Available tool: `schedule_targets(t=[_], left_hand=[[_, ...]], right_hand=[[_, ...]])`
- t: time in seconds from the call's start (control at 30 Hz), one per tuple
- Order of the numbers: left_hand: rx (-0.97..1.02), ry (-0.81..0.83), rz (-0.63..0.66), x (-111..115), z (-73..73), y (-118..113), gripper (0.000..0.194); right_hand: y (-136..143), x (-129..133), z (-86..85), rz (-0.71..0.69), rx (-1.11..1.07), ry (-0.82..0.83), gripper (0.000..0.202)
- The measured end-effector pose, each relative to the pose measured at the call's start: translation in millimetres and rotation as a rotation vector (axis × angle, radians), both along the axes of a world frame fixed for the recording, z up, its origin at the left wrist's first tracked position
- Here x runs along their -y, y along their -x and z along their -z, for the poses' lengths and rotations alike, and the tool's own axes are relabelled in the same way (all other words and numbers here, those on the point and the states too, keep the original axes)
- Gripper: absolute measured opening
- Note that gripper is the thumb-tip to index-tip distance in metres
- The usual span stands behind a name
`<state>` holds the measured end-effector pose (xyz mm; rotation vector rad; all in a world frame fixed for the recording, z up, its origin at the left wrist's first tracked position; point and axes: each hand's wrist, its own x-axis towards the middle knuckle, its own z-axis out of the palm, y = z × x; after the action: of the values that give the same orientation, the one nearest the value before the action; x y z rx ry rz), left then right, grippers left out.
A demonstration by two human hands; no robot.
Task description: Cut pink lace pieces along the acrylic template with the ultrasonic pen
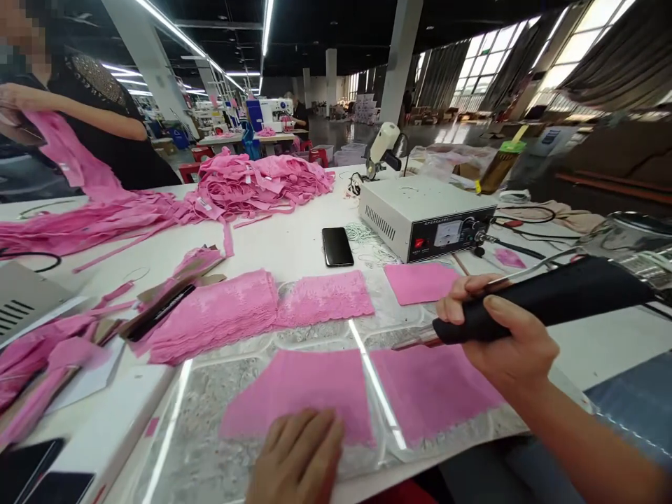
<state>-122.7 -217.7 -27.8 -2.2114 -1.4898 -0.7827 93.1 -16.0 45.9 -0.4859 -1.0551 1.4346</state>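
Fingers of the right hand (517, 346): wrapped around a thick black cylindrical handheld tool (577, 287), thumb along its near side, probably to steer its slim metal tip (420, 342).
Fingers of the left hand (299, 458): flat and close together, grasping nothing, over the lower edge of a slant-sided pink fabric panel (315, 385), seemingly to stop it sliding.
Metal tip: at the upper edge of a second smooth pink fabric panel (435, 392); blur makes contact hard to tell.
Lace: scallop-edged pink lace pieces (225, 304) stacked behind the panels, likely for easy reach.
Surface: glossy grey marbled sheet (194, 427) on a white table (299, 245).
Beyond: flat black phone (337, 246), boxy grey metal control unit (451, 234).
Room: heaped pink fabric strips (267, 178), a person in black (131, 154) handling pink cloth, pale columns, strip lights.
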Motion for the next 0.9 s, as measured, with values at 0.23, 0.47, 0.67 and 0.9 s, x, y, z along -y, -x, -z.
schedule_targets(t=[0.23, 0.47, 0.67, 0.9], left_hand=[[0.093, 0.016, -0.023, -55, -4.9, -71, 0.026], [0.071, 0.070, -0.093, -55, 1.9, -82, 0.029], [0.063, 0.078, -0.094, -54, 4.1, -82, 0.030], [0.057, 0.069, -0.096, -56, 4.4, -81, 0.030]], right_hand=[[8, -12, 17.7, -0.190, 0.003, 0.041, 0.008], [22, -19, 20.9, -0.295, 0.031, 0.062, 0.015], [22, -20, 23.2, -0.289, 0.048, 0.051, 0.014], [24, -20, 22.8, -0.286, 0.030, 0.017, 0.013]])
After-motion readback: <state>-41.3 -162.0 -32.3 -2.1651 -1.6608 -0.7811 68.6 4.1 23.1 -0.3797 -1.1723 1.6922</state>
